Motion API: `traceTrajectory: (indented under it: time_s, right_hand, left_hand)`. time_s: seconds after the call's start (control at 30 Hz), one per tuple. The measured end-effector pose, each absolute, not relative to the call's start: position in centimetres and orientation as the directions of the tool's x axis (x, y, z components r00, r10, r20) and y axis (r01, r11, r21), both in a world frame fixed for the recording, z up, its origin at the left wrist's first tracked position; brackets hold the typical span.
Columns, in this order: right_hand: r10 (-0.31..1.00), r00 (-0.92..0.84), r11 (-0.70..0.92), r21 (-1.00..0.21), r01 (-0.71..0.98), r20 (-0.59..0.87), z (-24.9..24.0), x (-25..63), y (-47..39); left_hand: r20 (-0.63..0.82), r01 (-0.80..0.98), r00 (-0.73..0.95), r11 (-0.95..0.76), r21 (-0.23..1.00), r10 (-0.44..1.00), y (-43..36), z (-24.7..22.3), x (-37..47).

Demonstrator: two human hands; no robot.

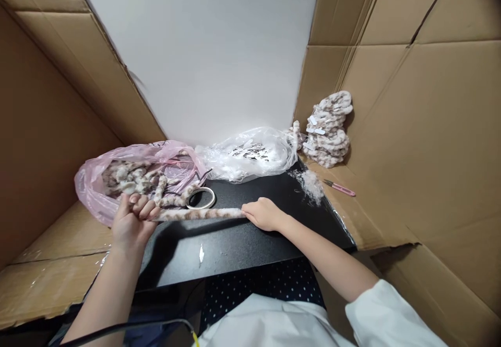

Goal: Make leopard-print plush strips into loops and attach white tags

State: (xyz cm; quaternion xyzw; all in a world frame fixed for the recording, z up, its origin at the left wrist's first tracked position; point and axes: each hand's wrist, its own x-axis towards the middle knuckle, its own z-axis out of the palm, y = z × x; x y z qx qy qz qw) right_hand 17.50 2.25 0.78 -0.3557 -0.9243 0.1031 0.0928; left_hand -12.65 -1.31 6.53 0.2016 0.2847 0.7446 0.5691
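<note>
A fluffy white-and-brown fur strip [203,214] is stretched level between my two hands, just above the near part of the black table. My left hand [136,214] is closed around its left end, in front of a pink plastic bag [92,180]. My right hand [263,214] pinches the other end with the fingers pressed together. Close behind the strip lies a roll of white tape [213,201]. More fur pieces [135,177] of the same pattern are heaped in the pink bag, some spilling out toward the tape.
A clear plastic bag [219,167] with small white-and-dark pieces lies at the back of the black table [235,242]. Bundled fur strips [329,133] with white tags lean on the right cardboard wall [410,128]. Near them are loose fluff [312,185] and a pink-handled cutter [340,187].
</note>
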Motion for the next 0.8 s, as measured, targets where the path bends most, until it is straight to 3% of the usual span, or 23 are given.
traceTrajectory:
  time_s: [0.2,0.33,0.47,0.57,0.7,0.8]
  right_hand:
    - [0.737,-0.665,0.662,-0.329,0.673,0.122,1.2,19.0,2.4]
    - [0.831,-0.524,0.524,-0.581,0.623,0.188,1.8,21.3,2.7]
    - [0.856,-0.453,0.430,-0.831,0.352,0.250,2.1,22.0,2.4]
    - [0.884,-0.417,0.275,-0.956,0.098,0.212,2.0,20.8,2.3]
    - [0.911,-0.384,0.074,-0.975,-0.209,0.152,2.2,19.0,2.6]
    - [0.963,-0.257,-0.027,-0.927,-0.373,0.076,2.2,19.1,3.1]
  left_hand:
    - [-0.020,-0.722,-0.234,-0.160,0.673,0.972,-2.1,5.4,-12.8]
    - [-0.004,-0.727,-0.200,-0.146,0.671,0.980,-2.1,5.2,-13.1]
    - [-0.001,-0.660,-0.145,-0.096,0.745,0.989,-1.7,4.8,-12.0]
    - [0.002,-0.590,-0.050,-0.031,0.807,0.999,-1.2,4.4,-9.1]
    - [-0.066,-0.560,0.140,0.134,0.818,0.988,-0.2,4.9,-5.8]
    - [-0.024,-0.616,0.118,0.092,0.782,0.993,0.3,6.0,-6.5]
